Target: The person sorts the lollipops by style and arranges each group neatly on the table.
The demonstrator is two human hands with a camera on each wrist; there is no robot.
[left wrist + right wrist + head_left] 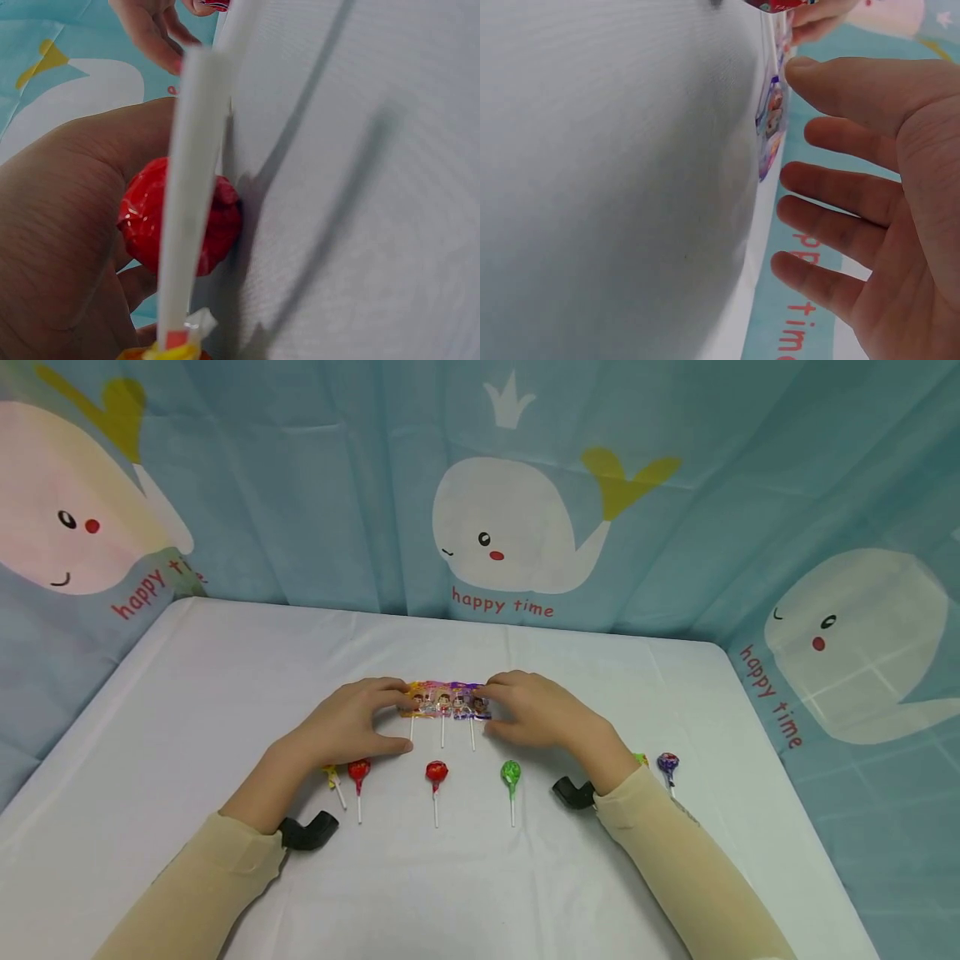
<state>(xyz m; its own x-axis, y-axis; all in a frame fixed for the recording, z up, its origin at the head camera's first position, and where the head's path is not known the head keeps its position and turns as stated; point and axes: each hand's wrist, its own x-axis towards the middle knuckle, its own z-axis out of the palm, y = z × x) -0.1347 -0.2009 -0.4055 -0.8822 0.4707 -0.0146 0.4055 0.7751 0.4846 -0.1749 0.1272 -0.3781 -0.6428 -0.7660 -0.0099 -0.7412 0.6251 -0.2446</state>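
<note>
Printed-wrapped lollipops (444, 702), yellow, pink, purple, side by side between left hand (348, 725) and right hand (536, 710), sticks (442, 733) nearward.

On the counter (450, 893), a row of lollipops (443, 701) lies between the left grip (347, 720) and the right grip (542, 710). Loose lollipops (437, 771) lie in front of it, and a curtain (322, 493) hangs behind.

The place was curtained off; whether home or studio, I could not tell. Blue curtains (315, 485) with whales (506, 518) and the words "happy time" (502, 602) hung behind and beside a white-covered table (435, 893).
</note>
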